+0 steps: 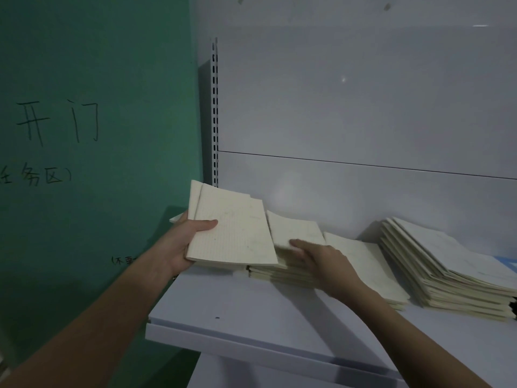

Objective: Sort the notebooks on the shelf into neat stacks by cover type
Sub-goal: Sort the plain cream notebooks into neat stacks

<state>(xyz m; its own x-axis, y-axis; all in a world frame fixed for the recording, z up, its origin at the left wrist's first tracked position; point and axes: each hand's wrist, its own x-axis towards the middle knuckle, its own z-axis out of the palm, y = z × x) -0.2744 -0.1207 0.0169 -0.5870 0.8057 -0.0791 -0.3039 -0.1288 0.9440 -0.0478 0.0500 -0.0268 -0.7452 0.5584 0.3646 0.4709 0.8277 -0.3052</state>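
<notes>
Cream-covered notebooks lie on a white shelf. My left hand grips a small bundle of notebooks at its left edge, thumb on top, tilted up above the shelf's left end. My right hand rests on a low stack in the middle, its fingers curled under the edge of a lifted notebook. A single notebook lies flat just right of that hand. A taller slanted stack sits at the right.
A green wall with handwritten characters stands to the left of the shelf. A slotted metal upright and a white back panel close the shelf behind. A blue item peeks out at the far right.
</notes>
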